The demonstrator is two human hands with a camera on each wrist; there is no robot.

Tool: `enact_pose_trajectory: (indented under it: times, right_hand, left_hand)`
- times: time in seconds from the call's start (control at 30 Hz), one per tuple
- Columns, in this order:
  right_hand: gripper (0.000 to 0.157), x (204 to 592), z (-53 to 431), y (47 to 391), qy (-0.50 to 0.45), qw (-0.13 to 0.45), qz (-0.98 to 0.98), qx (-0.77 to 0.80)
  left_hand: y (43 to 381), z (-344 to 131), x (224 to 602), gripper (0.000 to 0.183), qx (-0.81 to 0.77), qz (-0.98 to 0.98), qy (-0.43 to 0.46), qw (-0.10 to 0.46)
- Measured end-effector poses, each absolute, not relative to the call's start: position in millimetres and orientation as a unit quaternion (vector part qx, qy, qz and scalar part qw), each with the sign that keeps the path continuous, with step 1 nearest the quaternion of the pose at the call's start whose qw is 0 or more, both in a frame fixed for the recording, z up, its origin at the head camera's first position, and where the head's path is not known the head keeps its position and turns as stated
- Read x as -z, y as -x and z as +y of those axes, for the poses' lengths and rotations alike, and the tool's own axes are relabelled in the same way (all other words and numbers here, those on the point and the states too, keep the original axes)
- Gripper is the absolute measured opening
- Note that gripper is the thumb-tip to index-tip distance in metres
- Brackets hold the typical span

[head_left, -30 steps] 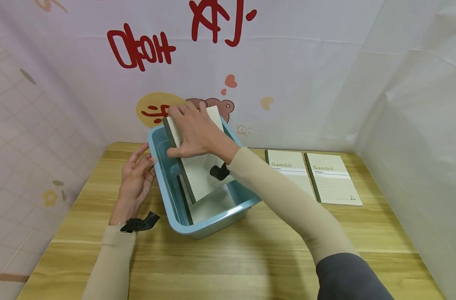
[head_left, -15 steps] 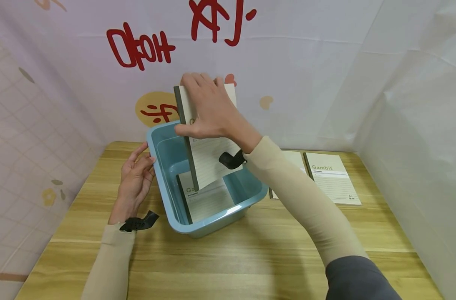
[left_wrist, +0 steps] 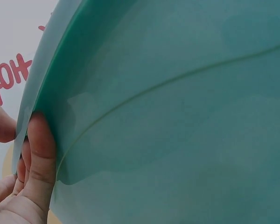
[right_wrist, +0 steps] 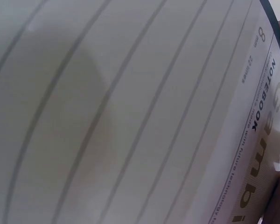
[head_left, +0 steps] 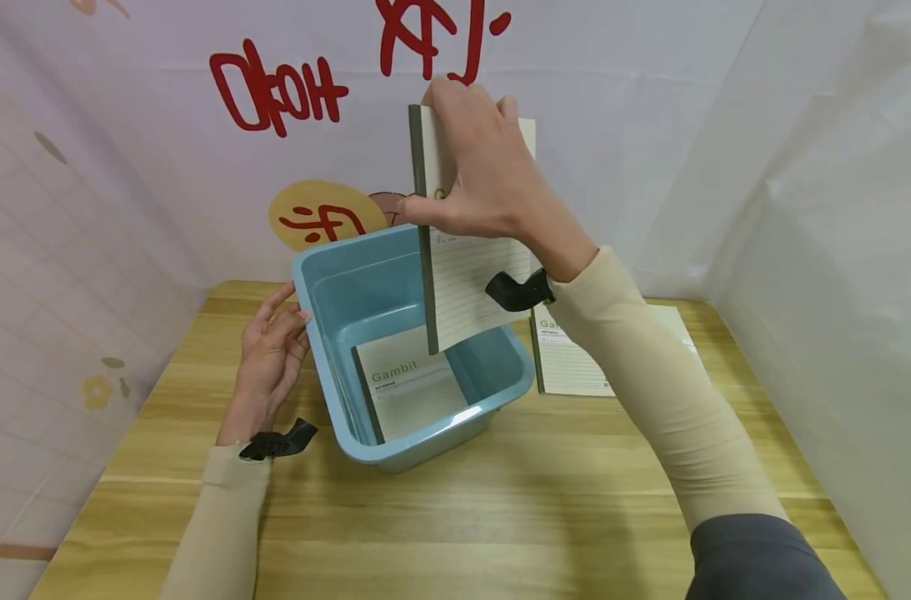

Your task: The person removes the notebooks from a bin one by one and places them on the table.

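Note:
My right hand (head_left: 485,167) grips a cream notebook (head_left: 470,287) with a dark spine and holds it nearly upright above the blue bin (head_left: 425,442). Its ruled cover and "NOTEBOOK" lettering fill the right wrist view. Another notebook (head_left: 413,396), marked "Gambit", lies flat on the bin's floor. At the bin's left side, my left hand (head_left: 271,358) pinches the rim; in the left wrist view its thumb and fingers (left_wrist: 41,149) sit on either side of the rim edge, against the bin's wall (left_wrist: 177,130).
To the right of the bin, a notebook (head_left: 571,367) lies on the wooden table (head_left: 455,533). A further notebook (head_left: 676,325) beside it is mostly hidden by my right sleeve. A white printed backdrop (head_left: 613,125) stands behind the table.
My right hand has lifted the notebook up out of the bin and moved it to the right, uncovering the one inside. The left hand and the bin stay in place.

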State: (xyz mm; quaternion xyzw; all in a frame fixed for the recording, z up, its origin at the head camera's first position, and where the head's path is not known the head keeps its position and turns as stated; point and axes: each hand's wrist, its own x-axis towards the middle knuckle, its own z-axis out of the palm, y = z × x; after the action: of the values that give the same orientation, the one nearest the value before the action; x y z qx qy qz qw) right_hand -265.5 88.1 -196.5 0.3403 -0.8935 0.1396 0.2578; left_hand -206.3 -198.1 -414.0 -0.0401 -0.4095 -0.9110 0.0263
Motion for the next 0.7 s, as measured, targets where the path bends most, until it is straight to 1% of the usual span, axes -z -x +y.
enact_pose_trajectory:
  times: [0.07, 0.27, 0.33, 0.5, 0.7]
  right_hand:
    - [0.075, 195.8, 98.4, 266.4, -0.331, 0.254, -0.898, -0.14]
    - [0.063, 203.2, 135.5, 273.1, -0.298, 0.257, -0.908, -0.14]
    - [0.063, 208.0, 148.5, 274.2, -0.285, 0.253, -0.915, -0.135]
    - [0.062, 225.8, 179.2, 273.6, -0.255, 0.23, -0.931, -0.127]
    - [0.058, 249.9, 209.3, 271.3, -0.225, 0.195, -0.947, -0.124]
  left_hand:
    - [207.4, -197.7, 415.5, 0.061, 0.911, -0.408, 0.042, 0.028]
    - [209.1, -197.8, 417.9, 0.06, 0.909, -0.412, 0.051, 0.031]
    - [208.9, -198.2, 417.5, 0.061, 0.909, -0.412, 0.051, 0.03]
    - [208.7, -198.8, 417.4, 0.061, 0.912, -0.406, 0.051, 0.028]
    - [208.6, -198.8, 417.8, 0.061, 0.914, -0.401, 0.054, 0.029]
